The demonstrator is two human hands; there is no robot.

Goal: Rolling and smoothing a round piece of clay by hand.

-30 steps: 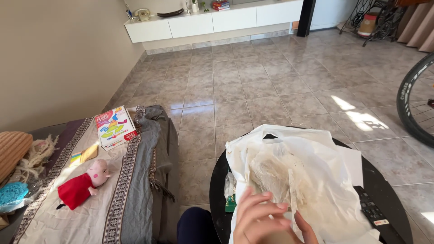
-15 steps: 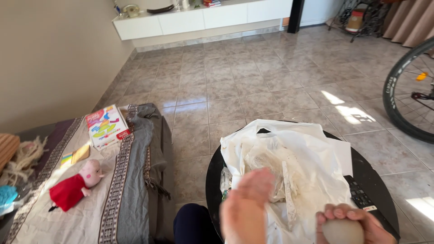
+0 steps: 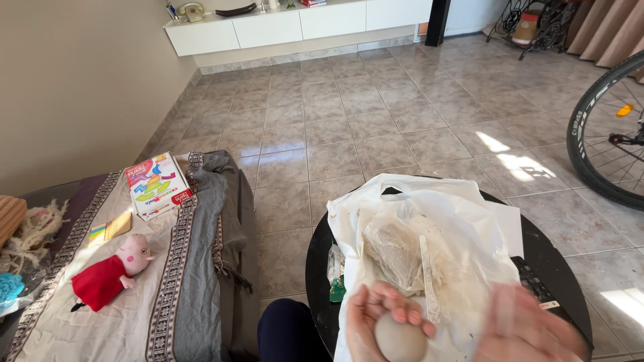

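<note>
My left hand [image 3: 376, 315] is at the bottom middle of the view, its fingers curled over a smooth grey-beige clay ball [image 3: 400, 340]. To its right my right hand [image 3: 530, 328] is blurred with motion, its palm apparently spread and empty. Both hands hover over a crumpled white plastic sheet [image 3: 463, 221] that covers a round black table [image 3: 537, 241]. On the sheet, just beyond my left hand, lies a lump of clay wrapped in thin clear plastic [image 3: 392, 251].
At the left, a patterned cloth [image 3: 188, 268] carries a colourful game box [image 3: 157, 184], a pink plush toy in a red dress [image 3: 111, 275] and a small yellow booklet [image 3: 111, 228]. A bicycle wheel [image 3: 604, 134] stands at the right. A white low cabinet [image 3: 302, 27] lines the far wall.
The clay ball has passed from my right hand to my left hand. My right hand now moves empty and blurred at the lower right. The view has tilted slightly.
</note>
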